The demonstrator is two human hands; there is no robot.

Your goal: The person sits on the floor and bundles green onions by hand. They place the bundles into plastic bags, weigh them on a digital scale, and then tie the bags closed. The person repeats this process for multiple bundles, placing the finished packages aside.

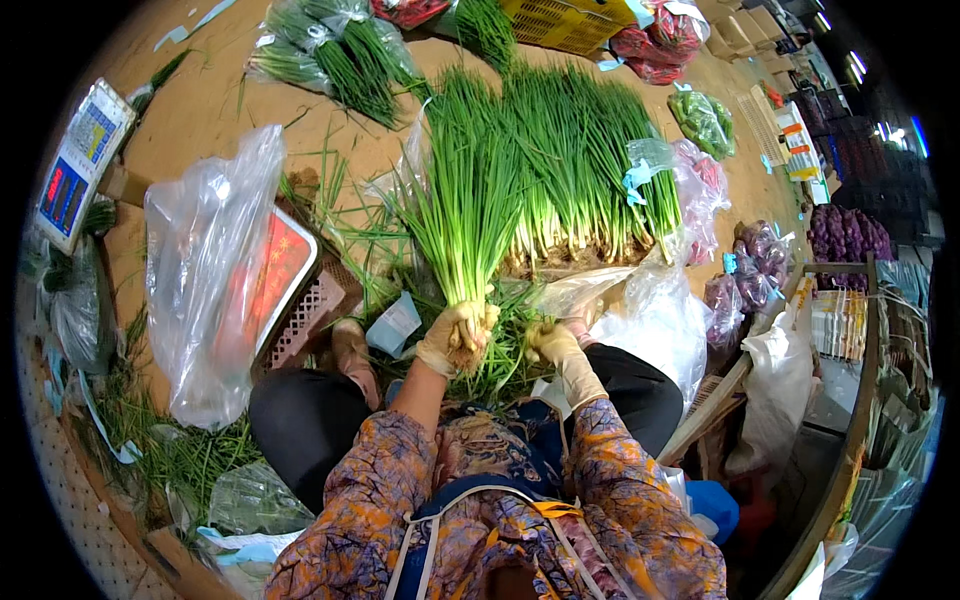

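Note:
My left hand [442, 337], in a pale glove, grips a bunch of green scallions [465, 217] around its white root ends. Roots hang below the fingers, and the long leaves fan out away from me. My right hand [556, 351], gloved too, is a little to the right over loose green trimmings [504, 360]. Its fingers are bent, and what lies under them is hidden. Beyond both hands, a broad row of scallions [577, 165] lies with its roots toward me, beside a clear plastic sheet [660, 300].
At left, a clear plastic bag [202, 270] partly covers a red-faced tray [281, 259] over a pink crate [307, 315]. A digital scale [82, 165] stands farther left. Bagged scallions [330, 52] and a yellow crate [566, 26] lie at the far side. A wooden rail [855, 420] runs along the right.

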